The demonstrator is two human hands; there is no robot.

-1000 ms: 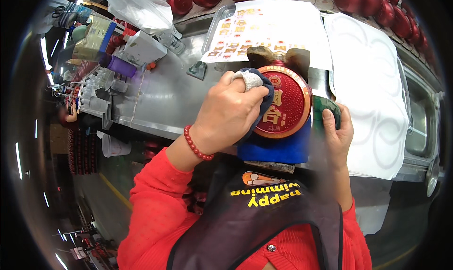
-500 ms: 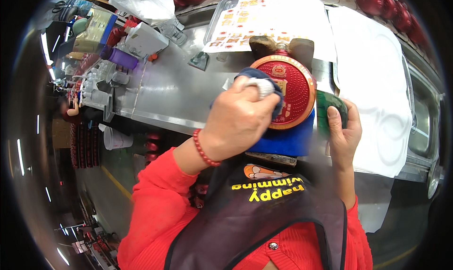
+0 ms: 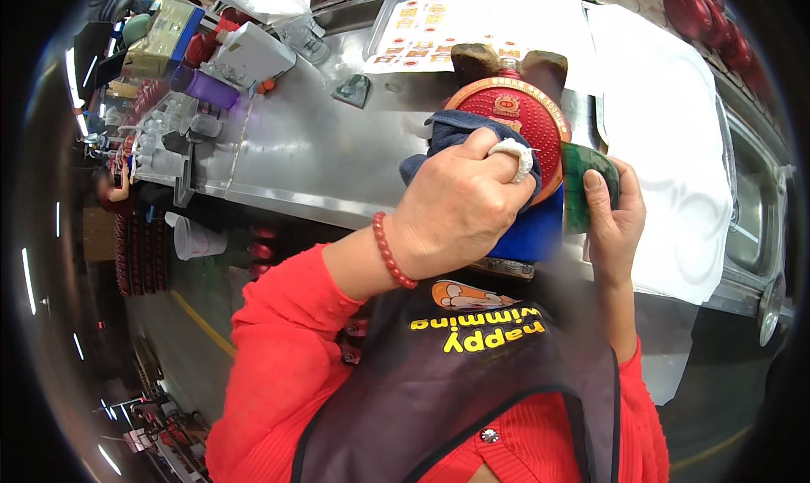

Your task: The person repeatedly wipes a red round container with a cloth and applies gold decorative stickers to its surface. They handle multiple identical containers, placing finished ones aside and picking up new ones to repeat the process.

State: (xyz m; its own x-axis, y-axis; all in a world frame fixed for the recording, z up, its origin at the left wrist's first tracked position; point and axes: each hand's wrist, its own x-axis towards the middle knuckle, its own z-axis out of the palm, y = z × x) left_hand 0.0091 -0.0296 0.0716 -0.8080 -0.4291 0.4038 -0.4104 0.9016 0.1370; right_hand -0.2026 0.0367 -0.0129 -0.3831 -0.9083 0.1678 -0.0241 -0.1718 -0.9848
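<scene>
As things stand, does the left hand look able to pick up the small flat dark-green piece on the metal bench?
Probably not yet: the left hand grips a bunched navy cloth, likely needing release first, though the dark-green piece lies uncovered.

Yellow lettering (image 3: 477, 335) on dark apron (image 3: 422, 390), gold lettering (image 3: 547, 107) on red bottle (image 3: 544, 137)

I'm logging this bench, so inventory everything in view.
Bottle: 1, red-gold, centre
Cloth: 1, navy, under left hand
Flat tool: 1, green, in right hand
Support: 1, blue, under bottle
Printed sheet: 1, white, beyond bottle
Covering: count unclear, white, right
Bench: 1, silver, centre
Container: 1, purple, upper left
Bucket: 1, white, left
Vessels: several, red, upper right
Clutter: uncountable, mixed, left
Apron: 1, dark, bottom
Sleeves: 2, red, bottom
Left hand: 1, bare, centre
Right hand: 1, bare, right
</scene>
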